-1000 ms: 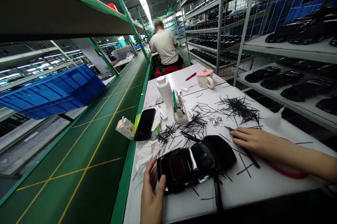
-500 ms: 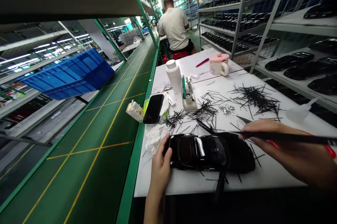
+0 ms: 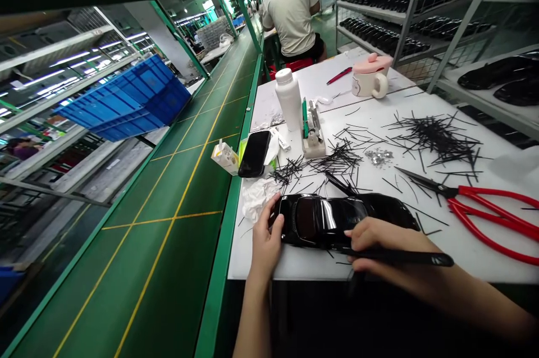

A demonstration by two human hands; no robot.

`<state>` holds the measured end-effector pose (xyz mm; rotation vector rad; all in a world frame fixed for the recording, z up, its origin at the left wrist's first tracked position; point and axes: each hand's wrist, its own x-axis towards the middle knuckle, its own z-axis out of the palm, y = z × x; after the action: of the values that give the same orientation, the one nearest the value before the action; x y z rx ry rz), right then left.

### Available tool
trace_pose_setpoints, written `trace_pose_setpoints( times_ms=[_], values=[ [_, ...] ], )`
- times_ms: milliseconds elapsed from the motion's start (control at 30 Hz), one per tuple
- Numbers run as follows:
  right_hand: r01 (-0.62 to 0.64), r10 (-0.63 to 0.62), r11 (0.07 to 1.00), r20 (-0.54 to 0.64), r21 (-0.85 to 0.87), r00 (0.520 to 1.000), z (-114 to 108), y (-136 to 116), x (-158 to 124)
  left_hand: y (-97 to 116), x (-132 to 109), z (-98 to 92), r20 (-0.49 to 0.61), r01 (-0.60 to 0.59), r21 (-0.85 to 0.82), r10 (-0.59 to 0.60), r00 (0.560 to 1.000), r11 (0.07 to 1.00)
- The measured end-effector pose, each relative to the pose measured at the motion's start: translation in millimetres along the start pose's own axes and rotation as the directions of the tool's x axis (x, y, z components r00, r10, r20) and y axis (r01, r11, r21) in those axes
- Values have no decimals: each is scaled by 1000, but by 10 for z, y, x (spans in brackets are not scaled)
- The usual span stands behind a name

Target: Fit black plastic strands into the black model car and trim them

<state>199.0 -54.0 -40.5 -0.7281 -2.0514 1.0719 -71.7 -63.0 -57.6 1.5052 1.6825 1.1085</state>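
Note:
A glossy black model car [image 3: 341, 213] lies lengthwise on the white table top [image 3: 303, 265]. My left hand [image 3: 269, 229] grips its left end, thumb on the near side and fingers round the far corner. At the car's near side is my right hand [image 3: 374, 243], closed on slim black tweezers [image 3: 415, 257]; their tips are hidden by the fingers and the dark body. Behind the car lies another dark pointed tool [image 3: 337, 183]. Red-handled scissors [image 3: 458, 195] rest to the right, blades pointing left.
Black thin strips [image 3: 442, 136] and silver bits [image 3: 379, 156] are scattered behind the car. Crumpled paper [image 3: 259, 198], a phone [image 3: 255, 154], a white bottle [image 3: 288, 100] and a lidded mug [image 3: 370, 80] stand around. A green conveyor [image 3: 168, 257] runs along the left; a co-worker [image 3: 290, 13] sits ahead.
My right hand has moved left with the tweezers, from over the scissors to the car's near side, uncovering the scissors. My left hand stays on the car. The view has shifted slightly.

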Motion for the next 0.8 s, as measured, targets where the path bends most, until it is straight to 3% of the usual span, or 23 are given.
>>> trace_pose_setpoints(
  times_ms=[133,300,400,800],
  values=[
    [31,-31,999,-1,-43,1000,43,31,0,4,-2,7,-9,2,15,-2,1000,1000],
    [277,-289,948,-61,-160,955,89,41,81,-1,-6,4,-13,-3,29,4,1000,1000],
    [355,-383,907,-96,-228,919,119,41,145,-8,-9,3,-14,-10,25,10,1000,1000],
    [345,-373,913,-103,-220,922,164,82,241,-23,-12,2,-3,-6,5,6,1000,1000]
  ],
)
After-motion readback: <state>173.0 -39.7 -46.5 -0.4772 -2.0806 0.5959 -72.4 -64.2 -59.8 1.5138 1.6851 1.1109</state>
